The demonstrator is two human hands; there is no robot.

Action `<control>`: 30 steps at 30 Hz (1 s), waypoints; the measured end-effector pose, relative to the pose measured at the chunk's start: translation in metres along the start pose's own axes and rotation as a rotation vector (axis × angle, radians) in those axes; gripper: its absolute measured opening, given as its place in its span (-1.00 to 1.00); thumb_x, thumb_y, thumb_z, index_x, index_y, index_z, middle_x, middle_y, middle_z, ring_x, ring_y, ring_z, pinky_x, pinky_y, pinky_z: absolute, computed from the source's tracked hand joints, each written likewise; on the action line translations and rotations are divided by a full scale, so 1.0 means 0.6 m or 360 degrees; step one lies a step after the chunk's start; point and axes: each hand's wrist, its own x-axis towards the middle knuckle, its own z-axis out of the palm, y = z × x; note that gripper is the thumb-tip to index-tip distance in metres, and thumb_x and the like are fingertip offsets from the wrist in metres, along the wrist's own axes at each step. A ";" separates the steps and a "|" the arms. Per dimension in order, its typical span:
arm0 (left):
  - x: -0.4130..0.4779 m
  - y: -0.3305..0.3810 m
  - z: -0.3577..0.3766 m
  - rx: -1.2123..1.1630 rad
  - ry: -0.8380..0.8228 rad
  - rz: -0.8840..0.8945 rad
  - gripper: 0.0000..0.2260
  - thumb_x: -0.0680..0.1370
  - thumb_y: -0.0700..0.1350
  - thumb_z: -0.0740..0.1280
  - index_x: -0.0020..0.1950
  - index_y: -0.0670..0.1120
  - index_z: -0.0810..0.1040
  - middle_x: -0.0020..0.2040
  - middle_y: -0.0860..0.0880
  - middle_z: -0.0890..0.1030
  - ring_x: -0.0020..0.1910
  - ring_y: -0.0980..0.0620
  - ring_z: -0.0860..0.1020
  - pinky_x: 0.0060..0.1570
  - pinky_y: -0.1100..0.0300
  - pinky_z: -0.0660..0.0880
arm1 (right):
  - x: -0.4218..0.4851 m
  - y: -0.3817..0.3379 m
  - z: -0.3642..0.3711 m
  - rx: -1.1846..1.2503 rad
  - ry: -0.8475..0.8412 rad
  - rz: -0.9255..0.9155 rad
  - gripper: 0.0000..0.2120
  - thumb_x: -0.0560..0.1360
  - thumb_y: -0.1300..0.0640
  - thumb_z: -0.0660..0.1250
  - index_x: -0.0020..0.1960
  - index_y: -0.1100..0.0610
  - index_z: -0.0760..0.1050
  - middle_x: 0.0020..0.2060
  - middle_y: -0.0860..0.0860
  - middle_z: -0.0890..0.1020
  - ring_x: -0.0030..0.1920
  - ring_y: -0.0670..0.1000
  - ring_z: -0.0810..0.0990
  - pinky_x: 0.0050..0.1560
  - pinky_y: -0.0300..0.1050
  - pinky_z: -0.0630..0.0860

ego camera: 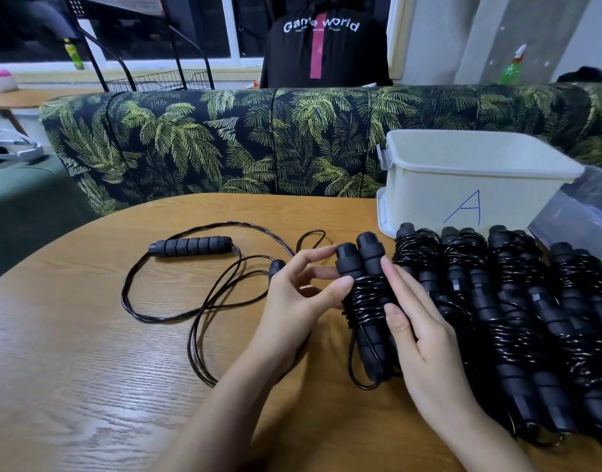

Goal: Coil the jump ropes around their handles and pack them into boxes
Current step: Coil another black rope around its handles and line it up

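Pressing a coiled jump rope [366, 301] from both sides at mid-table: left hand [299, 294] at its 9 o'clock, fingers loosely spread, thumb and forefinger touching the bundle; right hand [425, 342] at 3 o'clock, fingers straight along the cord. Just beside, at 3 o'clock, row of wound ropes [517, 318] — white box [469, 178] marked A at 1 o'clock, loose rope [190, 247] sprawled at 9 o'clock on the wooden table [71, 335]
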 end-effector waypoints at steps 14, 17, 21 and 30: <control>-0.015 -0.003 0.026 0.0178 0.0095 0.0120 -0.56 0.34 -0.04 0.57 0.20 0.02 0.60 -0.07 -0.07 0.69 -0.10 -0.03 0.67 0.06 -0.21 0.57 | -0.001 -0.035 0.025 -0.1360 0.0220 -0.0002 0.06 0.16 -0.11 0.61 0.53 0.20 0.27 0.36 0.16 0.44 0.18 0.21 0.56 -0.41 -0.06 0.58; -0.016 0.005 0.025 0.0172 0.0056 0.0164 -0.58 0.37 -0.13 0.57 0.20 -0.02 0.59 -0.10 -0.05 0.69 -0.22 -0.01 0.66 -0.07 -0.02 0.60 | -0.002 -0.029 0.020 -0.1273 0.0265 -0.0134 -0.08 0.28 -0.04 0.55 0.53 0.17 0.27 0.35 0.15 0.45 0.22 0.22 0.56 -0.41 -0.01 0.59; -0.013 0.009 0.020 0.0076 0.0001 0.0132 -0.59 0.38 -0.16 0.52 0.22 0.00 0.61 -0.08 -0.07 0.68 -0.29 -0.05 0.63 -0.14 0.04 0.61 | -0.007 -0.016 0.013 -0.0793 0.0210 -0.0125 -0.11 0.39 -0.04 0.51 0.58 -0.06 0.12 0.48 0.03 0.37 0.41 0.08 0.44 -0.01 -0.09 0.59; -0.006 0.014 0.004 -0.0070 -0.0194 -0.0078 -0.40 0.38 -0.12 0.51 0.41 0.02 0.46 0.20 -0.03 0.66 0.14 0.04 0.63 0.02 0.27 0.55 | -0.008 -0.038 0.002 0.0370 0.0045 0.0204 -0.33 0.35 0.24 0.58 0.31 -0.14 0.36 0.18 -0.35 0.55 0.23 -0.27 0.52 0.17 -0.45 0.38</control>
